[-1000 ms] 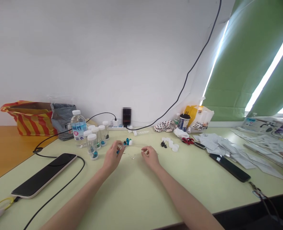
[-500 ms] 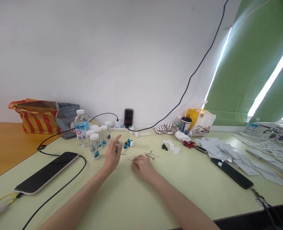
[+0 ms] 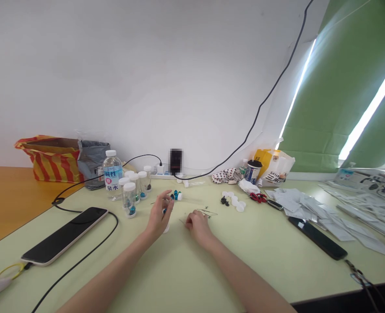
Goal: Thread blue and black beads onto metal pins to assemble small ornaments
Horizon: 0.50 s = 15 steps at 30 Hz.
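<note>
My left hand [image 3: 160, 214] is curled, thumb towards fingers, around a small blue piece [image 3: 164, 211]; a white end [image 3: 166, 228] shows below the palm, and most of it is hidden. My right hand [image 3: 198, 224] rests low over the table with its fingertips pinched on a thin metal rod [image 3: 181, 221]. Beside the right fingers lie more thin rods [image 3: 208, 212]. Several blue balls and a white cap [image 3: 179, 196] are just beyond the left fingertips. Clear vials with white caps [image 3: 129, 200] stand left of that hand, some with blue balls inside.
A water bottle [image 3: 113, 176] stands behind the vials. Phones lie left [image 3: 65, 234] and right [image 3: 318, 237]. White discs [image 3: 234, 201], black pieces [image 3: 224, 201], red-handled pliers [image 3: 258, 198] and white papers [image 3: 300, 202] are on the right. A black cable [image 3: 78, 258] runs along the left.
My left hand has moved a little right and nearer, its fingers more curled, and a white end now shows beneath it. My right hand has shifted slightly right with the rod.
</note>
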Available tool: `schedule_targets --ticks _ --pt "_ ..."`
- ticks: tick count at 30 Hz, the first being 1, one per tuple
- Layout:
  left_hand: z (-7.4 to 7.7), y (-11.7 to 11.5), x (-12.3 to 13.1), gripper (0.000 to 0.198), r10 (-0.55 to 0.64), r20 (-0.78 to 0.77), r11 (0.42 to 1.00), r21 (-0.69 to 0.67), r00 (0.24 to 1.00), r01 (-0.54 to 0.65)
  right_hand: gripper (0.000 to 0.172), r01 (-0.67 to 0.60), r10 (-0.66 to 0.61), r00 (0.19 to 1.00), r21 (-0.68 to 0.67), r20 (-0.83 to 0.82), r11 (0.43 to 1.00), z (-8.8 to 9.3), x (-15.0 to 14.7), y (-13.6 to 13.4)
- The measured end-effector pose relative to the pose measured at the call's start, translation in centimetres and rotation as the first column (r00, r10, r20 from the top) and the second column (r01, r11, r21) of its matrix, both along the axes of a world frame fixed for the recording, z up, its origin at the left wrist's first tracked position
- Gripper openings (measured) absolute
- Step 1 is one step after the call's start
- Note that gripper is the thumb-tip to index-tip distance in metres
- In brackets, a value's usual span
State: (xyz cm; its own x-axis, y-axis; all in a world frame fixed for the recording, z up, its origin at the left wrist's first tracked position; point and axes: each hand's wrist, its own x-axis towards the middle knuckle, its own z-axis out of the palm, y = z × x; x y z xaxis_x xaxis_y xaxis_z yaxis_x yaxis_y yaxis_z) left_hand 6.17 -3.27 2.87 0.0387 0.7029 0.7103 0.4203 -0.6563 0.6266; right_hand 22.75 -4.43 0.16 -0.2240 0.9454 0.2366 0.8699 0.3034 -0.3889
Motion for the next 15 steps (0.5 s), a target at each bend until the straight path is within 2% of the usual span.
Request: schedule_targets --ticks 9,15 --pt "0.06 -1.08 0.94 0.029 -0.058 -0.005 0.998 -0.035 0.998 0.058 0.025 -0.016 0.014 0.981 0.006 0.195 1.0 -0.35 -0.79 -0.39" --pt "-0.06 -0.99 0.87 0.026 -0.076 0.001 0.996 -0.054 0.997 0.076 0.033 0.003 0.001 0.974 -0.015 0.224 1.0 -0.06 -0.64 -0.7"
